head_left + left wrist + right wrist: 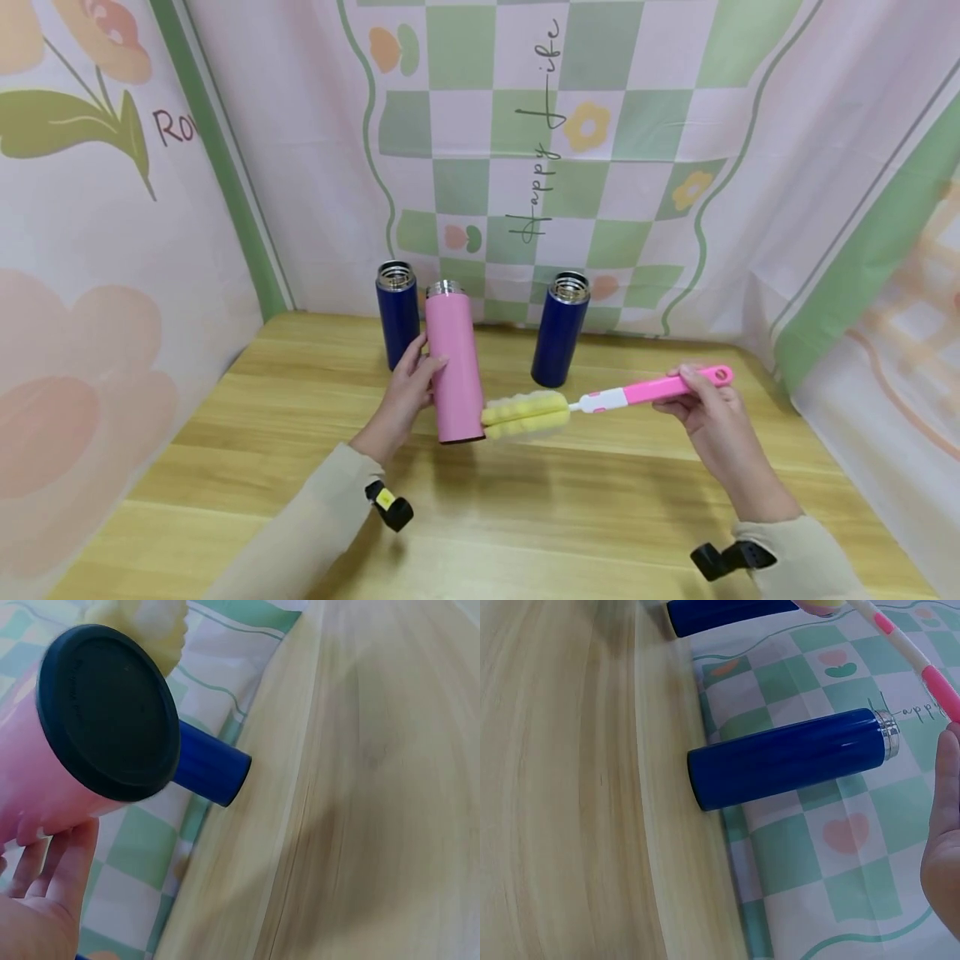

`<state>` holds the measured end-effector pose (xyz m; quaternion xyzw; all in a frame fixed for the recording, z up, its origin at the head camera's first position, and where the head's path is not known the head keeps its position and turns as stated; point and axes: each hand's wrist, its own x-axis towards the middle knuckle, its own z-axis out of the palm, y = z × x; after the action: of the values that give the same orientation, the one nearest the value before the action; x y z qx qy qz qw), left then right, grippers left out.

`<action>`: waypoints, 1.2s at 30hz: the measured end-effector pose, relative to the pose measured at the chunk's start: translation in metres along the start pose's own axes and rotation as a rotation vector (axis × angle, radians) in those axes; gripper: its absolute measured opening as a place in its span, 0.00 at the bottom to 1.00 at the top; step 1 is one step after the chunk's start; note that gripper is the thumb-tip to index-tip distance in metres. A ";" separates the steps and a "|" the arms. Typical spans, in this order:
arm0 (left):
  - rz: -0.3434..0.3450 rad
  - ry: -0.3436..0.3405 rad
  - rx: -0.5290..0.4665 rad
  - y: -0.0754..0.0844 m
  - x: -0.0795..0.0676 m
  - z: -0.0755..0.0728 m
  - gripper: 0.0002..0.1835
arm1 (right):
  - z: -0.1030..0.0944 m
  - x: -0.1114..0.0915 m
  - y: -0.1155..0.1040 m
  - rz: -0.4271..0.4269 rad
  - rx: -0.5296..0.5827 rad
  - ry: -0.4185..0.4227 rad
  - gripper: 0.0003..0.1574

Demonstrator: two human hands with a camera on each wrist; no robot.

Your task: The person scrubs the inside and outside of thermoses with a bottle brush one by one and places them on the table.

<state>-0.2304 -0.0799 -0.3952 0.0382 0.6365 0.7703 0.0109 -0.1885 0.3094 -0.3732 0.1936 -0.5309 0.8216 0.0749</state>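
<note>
Left hand (408, 382) curled round pink bottle (456, 367), mouth (446, 288) up, slightly tilted. Right hand (708, 408) pinches brush (603, 400) by its handle (656, 389). I read brush axis crosswise to bottle; yellow head (528, 412) at bottle's lower right side, well below the mouth; contact unclear.

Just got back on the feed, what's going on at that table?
A person's left hand grips a pink bottle, tilted and held up off the wooden table. The right hand holds a brush by its pink handle. Its yellow head is outside the bottle, beside its lower end; whether they touch is hard to tell. Two blue bottles stand uncapped further back, one on the left and one on the right.
</note>
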 end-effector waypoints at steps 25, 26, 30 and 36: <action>-0.072 -0.079 0.011 -0.009 -0.004 0.001 0.41 | 0.006 0.003 0.005 -0.032 0.074 -0.066 0.18; -0.071 -0.085 0.010 -0.009 -0.004 0.001 0.41 | 0.006 0.003 0.005 -0.037 0.070 -0.066 0.18; -0.061 -0.101 -0.013 -0.010 -0.005 0.002 0.40 | 0.007 0.005 0.005 -0.064 0.060 -0.050 0.18; -0.060 -0.099 -0.010 -0.011 -0.007 0.004 0.37 | 0.009 0.008 0.005 -0.113 0.088 -0.025 0.18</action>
<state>-0.2239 -0.0741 -0.4059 0.0572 0.6322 0.7699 0.0654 -0.1957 0.2983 -0.3713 0.2364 -0.4834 0.8362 0.1058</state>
